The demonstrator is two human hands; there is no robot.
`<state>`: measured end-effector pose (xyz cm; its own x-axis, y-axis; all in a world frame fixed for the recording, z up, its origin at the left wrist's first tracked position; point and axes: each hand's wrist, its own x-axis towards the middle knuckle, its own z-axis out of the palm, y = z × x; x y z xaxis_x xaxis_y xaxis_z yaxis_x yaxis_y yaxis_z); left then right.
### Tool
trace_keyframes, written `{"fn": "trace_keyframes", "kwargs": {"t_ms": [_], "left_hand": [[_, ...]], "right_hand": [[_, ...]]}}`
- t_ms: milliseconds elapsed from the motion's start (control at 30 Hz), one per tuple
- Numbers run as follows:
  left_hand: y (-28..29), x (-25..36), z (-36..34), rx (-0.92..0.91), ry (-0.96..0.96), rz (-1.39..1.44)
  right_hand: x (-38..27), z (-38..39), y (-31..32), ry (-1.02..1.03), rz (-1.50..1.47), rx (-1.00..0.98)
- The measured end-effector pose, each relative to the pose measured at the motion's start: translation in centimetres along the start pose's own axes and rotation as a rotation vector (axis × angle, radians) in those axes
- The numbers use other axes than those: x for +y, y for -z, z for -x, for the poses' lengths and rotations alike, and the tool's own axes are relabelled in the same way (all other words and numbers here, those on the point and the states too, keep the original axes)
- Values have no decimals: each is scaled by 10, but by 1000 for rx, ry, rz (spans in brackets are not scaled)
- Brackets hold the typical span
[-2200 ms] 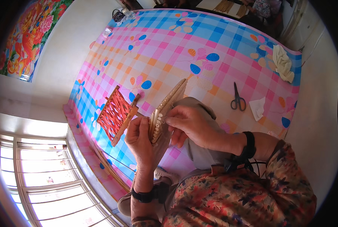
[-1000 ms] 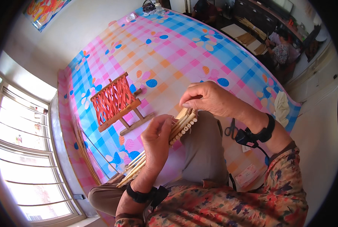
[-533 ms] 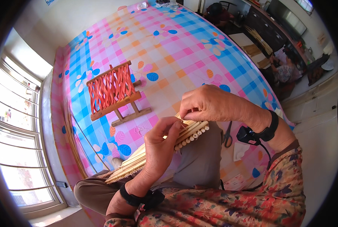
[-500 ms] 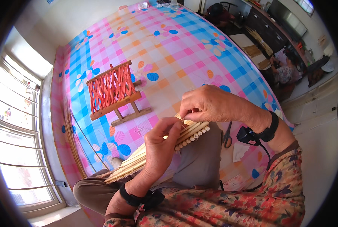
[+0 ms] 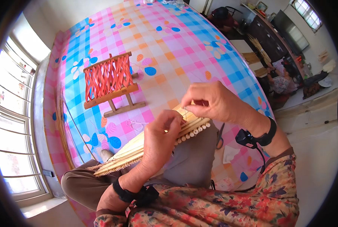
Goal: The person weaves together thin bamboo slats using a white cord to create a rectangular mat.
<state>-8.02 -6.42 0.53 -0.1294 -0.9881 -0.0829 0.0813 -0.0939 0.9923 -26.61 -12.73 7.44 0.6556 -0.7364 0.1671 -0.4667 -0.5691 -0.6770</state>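
Note:
A mat of pale round sticks lies across my lap, its cut ends in a row toward my right knee. My left hand rests over it with thumb and fingers pinched close to its upper surface; what they grip is hidden. Just above and to the right, my right hand pinches a thin thread that runs down to the sticks beside the left fingertips. A loose loop of white cord lies on the sheet beyond the mat.
A wooden frame wound with red strips stands ahead on the checked, flowered sheet. Scissors and a white scrap lie right of my knee. Long thin canes lie along the window side. Another person sits at far right.
My right hand has risen slightly, and the thread beneath it now shows stretched. The left hand stays pinched at the mat. The whole view has shifted a little.

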Motion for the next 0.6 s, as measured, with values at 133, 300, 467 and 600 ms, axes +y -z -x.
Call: {"fn": "trace_keyframes", "kwargs": {"t_ms": [133, 300, 467, 600], "left_hand": [[-2, 1, -3, 18, -48, -47], [3, 2, -4, 39, -55, -46], [2, 2, -6, 40, -84, -34], [9, -8, -7, 75, -102, -26]], "right_hand": [[9, -2, -7, -112, -347, -50], [1, -19, -4, -321, -708, -192], [9, -27, -16, -90, -488, -193], [-16, -40, -13, -179, -628, -200]]}}
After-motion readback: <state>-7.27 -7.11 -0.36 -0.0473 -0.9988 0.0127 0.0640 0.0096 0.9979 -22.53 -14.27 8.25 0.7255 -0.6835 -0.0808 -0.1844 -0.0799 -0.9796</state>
